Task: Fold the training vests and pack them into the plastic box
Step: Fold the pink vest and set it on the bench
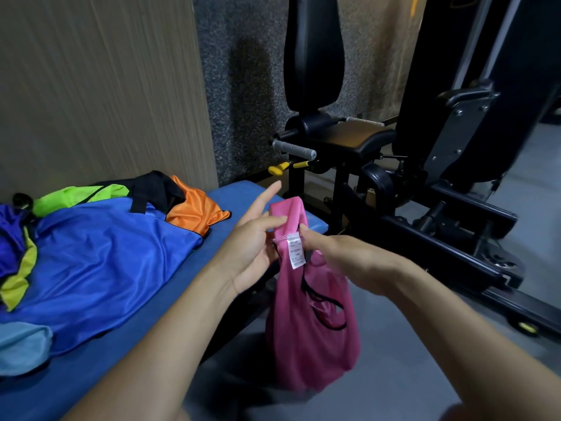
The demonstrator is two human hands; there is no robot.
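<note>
While both hands pinch its top edge by the white label, left hand (255, 247) and right hand (343, 259), the pink vest (306, 338) hangs limp, light and slippery, just right of the blue table (236, 196).

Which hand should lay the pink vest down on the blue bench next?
Probably left: the left hand pinches the pink vest nearest the blue bench; the right hand is farther.

Glossy, smooth cloth is seen in the blue vest (100, 262); the pink vest (306, 338) looks matt, and the wall panel (100, 86) shows wood grain.
</note>
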